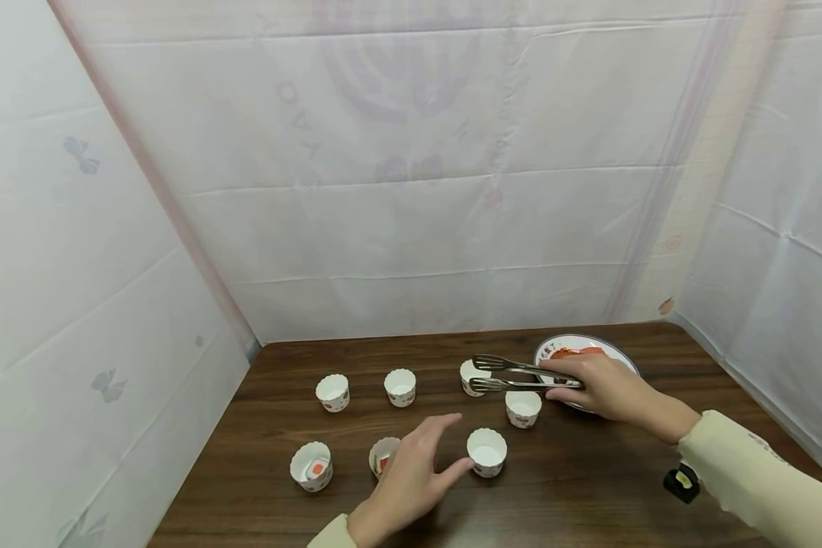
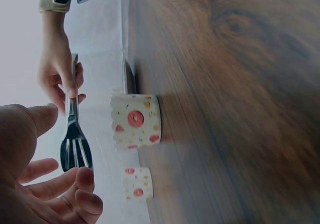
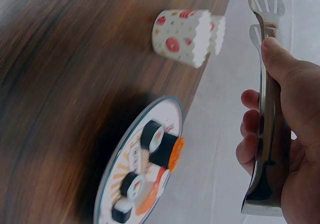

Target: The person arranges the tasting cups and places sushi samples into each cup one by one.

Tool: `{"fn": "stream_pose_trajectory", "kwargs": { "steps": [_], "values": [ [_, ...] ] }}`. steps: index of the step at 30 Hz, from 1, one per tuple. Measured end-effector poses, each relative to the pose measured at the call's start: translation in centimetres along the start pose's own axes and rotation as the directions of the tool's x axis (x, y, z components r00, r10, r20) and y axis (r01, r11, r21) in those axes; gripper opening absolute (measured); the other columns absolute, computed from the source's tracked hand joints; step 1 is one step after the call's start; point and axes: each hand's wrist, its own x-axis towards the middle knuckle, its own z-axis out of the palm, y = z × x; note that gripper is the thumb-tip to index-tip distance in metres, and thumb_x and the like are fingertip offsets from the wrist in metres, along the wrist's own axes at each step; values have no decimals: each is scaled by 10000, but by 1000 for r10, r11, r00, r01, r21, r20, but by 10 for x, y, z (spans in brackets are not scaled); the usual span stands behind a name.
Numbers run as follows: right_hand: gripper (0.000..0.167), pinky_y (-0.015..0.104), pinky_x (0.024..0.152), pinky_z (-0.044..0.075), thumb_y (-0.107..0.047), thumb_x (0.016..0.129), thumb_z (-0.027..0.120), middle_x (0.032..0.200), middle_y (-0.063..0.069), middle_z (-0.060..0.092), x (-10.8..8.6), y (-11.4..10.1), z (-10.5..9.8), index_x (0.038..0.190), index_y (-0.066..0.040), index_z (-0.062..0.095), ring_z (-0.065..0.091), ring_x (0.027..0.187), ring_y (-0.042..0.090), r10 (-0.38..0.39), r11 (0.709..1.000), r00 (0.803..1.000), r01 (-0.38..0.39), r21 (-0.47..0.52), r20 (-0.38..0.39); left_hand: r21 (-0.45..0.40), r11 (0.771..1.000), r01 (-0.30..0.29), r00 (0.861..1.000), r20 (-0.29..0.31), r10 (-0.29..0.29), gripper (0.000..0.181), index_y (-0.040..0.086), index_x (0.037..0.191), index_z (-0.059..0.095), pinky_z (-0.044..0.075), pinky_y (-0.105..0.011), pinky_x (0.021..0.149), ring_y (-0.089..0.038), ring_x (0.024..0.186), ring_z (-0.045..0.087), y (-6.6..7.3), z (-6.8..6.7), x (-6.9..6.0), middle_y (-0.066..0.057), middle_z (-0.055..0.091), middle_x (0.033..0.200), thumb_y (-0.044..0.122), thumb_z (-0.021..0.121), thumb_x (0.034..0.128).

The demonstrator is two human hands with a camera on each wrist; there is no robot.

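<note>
on my feed: one pair of metal tongs (image 3: 271,126), above the desk (image 1: 589,472), grasped in the right hand (image 1: 603,387) beside a plate (image 3: 169,110) of sushi pieces (image 3: 132,185); left hand (image 1: 411,479), released, near a paper cup (image 1: 486,453).

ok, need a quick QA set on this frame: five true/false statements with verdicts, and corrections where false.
1. The right hand is holding the metal tongs. True.

2. The left hand also grips the tongs. False: it holds nothing.

3. Sushi-like pieces lie on the plate. True.

4. The tongs are clamped on a sushi roll. False: they stand open and hold nothing.

5. In the head view, the front-left cup has a white-and-orange piece inside. True.
</note>
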Motion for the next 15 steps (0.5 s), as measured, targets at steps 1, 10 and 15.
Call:
{"fn": "stream_pose_trajectory", "kwargs": {
  "steps": [1,10,15],
  "values": [
    [481,385,808,579,-345,859,843,1131,-23,756,-2,2,0,1267,-113,736,712,985,124,4,1000,1000,-4,-7,0,8,1000,7,1000,11,-7,580,69,1363,603,564,-312,850,-129,912,679,1,2,1,-62,666,1296,301,835,884],
    [468,414,731,572,-379,907,793,1165,3,741,-23,16,-7,1304,-144,718,712,932,140,141,990,989,-140,-24,42,44,997,68,994,84,-71,610,75,1409,586,562,-392,916,-217,1202,648,8,16,13,-49,647,1341,384,786,922],
    [457,458,755,585,-380,922,777,1199,40,738,-32,23,-11,1295,-123,719,734,976,224,196,981,979,-196,-17,61,34,994,101,986,128,-105,626,73,1419,581,551,-397,941,-209,1228,631,8,22,20,-44,638,1355,391,786,920]
  ]
}}
